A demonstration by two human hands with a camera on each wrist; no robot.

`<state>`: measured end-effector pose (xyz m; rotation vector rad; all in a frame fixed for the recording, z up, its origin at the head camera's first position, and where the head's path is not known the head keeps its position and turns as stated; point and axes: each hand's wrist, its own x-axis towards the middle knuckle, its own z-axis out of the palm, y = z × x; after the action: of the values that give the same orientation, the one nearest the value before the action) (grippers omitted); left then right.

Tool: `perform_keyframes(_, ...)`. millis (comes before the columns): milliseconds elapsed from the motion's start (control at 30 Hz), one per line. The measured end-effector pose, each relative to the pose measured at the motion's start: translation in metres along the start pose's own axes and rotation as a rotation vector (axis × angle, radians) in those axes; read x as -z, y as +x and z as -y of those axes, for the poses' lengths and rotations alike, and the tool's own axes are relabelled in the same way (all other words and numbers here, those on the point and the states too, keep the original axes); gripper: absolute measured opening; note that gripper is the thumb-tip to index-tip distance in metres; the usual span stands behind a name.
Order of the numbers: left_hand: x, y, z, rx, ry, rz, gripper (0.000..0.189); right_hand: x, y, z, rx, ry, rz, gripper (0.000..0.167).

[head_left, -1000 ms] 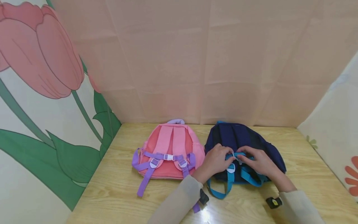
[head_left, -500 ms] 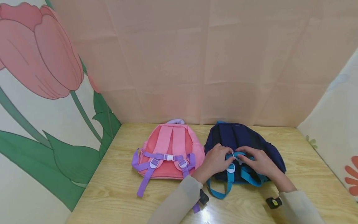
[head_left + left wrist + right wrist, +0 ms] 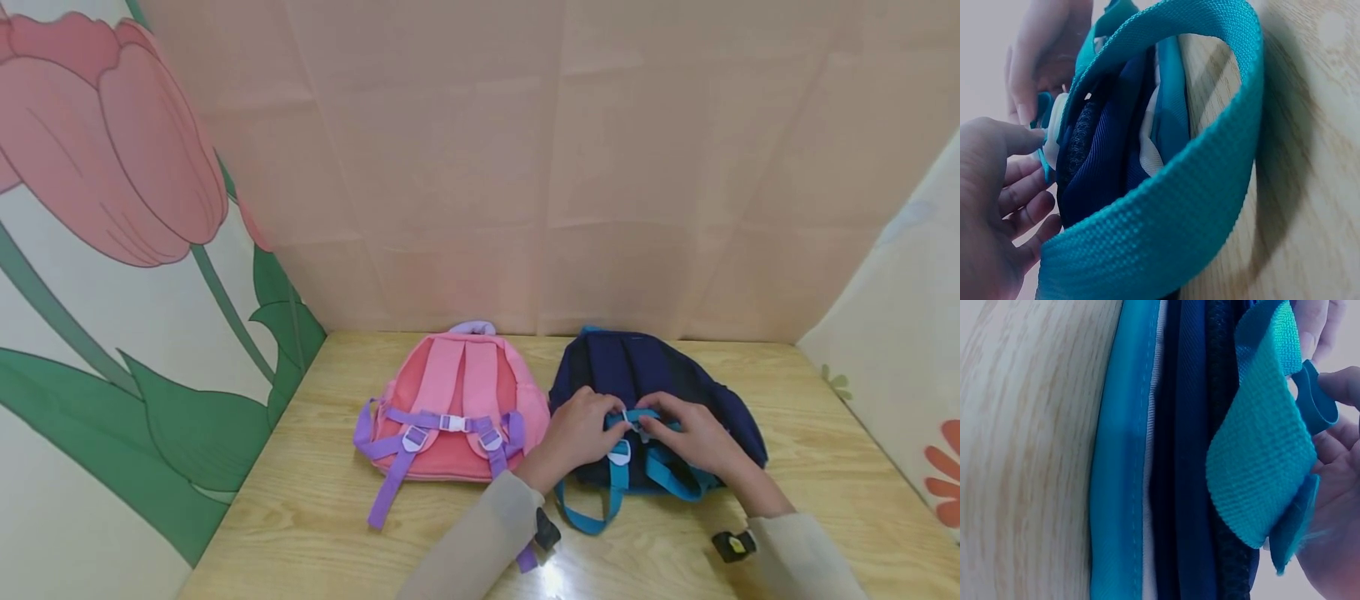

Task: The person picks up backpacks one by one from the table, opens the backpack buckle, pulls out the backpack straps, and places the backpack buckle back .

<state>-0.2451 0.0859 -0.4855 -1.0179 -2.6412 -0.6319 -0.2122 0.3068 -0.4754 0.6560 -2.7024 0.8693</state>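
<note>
A navy backpack (image 3: 652, 362) with teal straps lies on the table, its shoulder straps facing up. Across it runs a teal chest strap (image 3: 1316, 403) with a white buckle (image 3: 1054, 128). My left hand (image 3: 577, 429) pinches the buckle from the left, thumb tip on it in the left wrist view. From the other side my right hand (image 3: 693, 429) pinches the chest strap close beside the buckle, thumb and fingers on the folded webbing. The fingers partly hide the buckle in the head view. A teal strap loop (image 3: 1210, 162) hangs in front of the left hand.
Left of the navy backpack lies a pink backpack (image 3: 480, 367) with purple straps, its white buckle (image 3: 453, 423) fastened. My left forearm crosses over one of its purple strap ends (image 3: 527, 558). A beige cloth backdrop (image 3: 525, 167) stands behind the wooden table (image 3: 300, 500).
</note>
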Motion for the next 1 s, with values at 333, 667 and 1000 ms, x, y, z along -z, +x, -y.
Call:
perform_keyframes(333,0.0025,-0.0003,-0.0039,0.003,0.007,0.015,0.026,0.0007,-0.0009,0.0022,0.005,0.003,0.012,0.017)
perform_keyframes(667,0.0029,-0.0007,-0.0032,-0.008,0.011,0.002,0.026,0.0011,-0.0024,-0.0005,0.014,0.031,0.004,0.016)
perform_keyframes(1000,0.0001,0.0009,-0.0031,-0.020,0.020,0.000,0.027,0.0022,-0.0026,0.0024,0.010,0.018,0.013,0.021)
